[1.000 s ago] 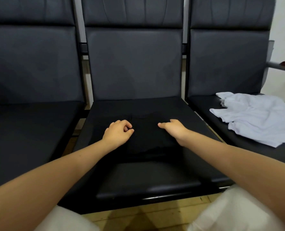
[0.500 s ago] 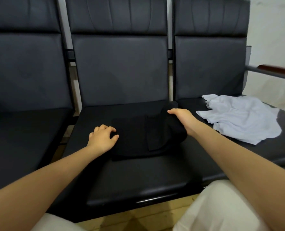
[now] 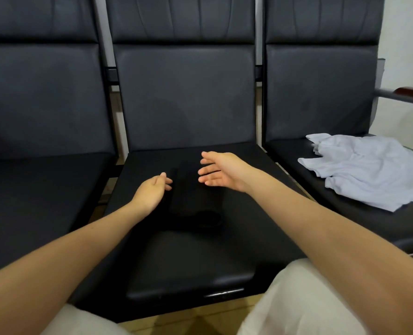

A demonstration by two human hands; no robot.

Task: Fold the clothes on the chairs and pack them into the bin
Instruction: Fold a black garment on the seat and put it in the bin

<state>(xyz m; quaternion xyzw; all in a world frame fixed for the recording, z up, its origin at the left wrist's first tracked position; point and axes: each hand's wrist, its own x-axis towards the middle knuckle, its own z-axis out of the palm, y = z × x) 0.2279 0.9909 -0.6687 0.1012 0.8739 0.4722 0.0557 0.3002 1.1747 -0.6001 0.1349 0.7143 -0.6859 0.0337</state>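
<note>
A folded black garment (image 3: 193, 199) lies as a narrow bundle on the middle chair seat (image 3: 188, 257), hard to tell from the dark seat. My left hand (image 3: 152, 192) is at its left edge, fingers straight, tips touching the cloth. My right hand (image 3: 221, 171) hovers just above its right side, palm turned inward, fingers spread and holding nothing. A crumpled white garment (image 3: 367, 169) lies unfolded on the right chair seat (image 3: 287, 151). No bin is in view.
Three dark padded chairs stand side by side, with the left seat (image 3: 38, 197) bare. A wooden-capped armrest (image 3: 408, 93) juts out at the far right beside a pale wall. My knees in light trousers (image 3: 295, 301) are close to the seat's front edge.
My right hand folded the right side of the black garment over to the left, then let go and opened above it. My left hand uncurled at the garment's left edge.
</note>
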